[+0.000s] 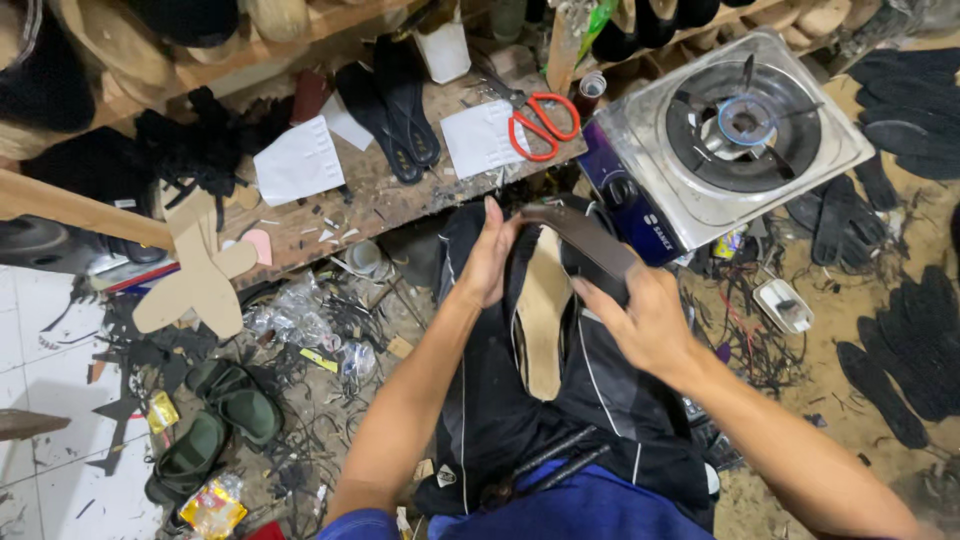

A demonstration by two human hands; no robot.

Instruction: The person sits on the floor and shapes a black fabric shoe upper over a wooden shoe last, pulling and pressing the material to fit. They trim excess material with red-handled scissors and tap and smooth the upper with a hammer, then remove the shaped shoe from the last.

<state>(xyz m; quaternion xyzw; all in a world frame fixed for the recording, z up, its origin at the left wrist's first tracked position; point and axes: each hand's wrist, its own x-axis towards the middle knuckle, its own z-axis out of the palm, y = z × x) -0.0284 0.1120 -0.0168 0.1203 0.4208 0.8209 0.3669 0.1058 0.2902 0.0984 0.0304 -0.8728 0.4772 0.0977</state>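
Both hands, left [487,262] and right [645,318], grasp a brown strap [585,236] slanting upper-left to lower-right.

Far right, the gas stove [735,135] is shiny sheet metal with a dark glossy front. The workbench [400,195] is rough, scuffed wood. Red-handled scissors [535,122] have smooth plastic grips. The strap [585,238] looks like matt brown leather; the insole [543,310] is pale and matt

Both forearms extended; left hand [487,262] flat, right hand [645,318] curled, gripping.
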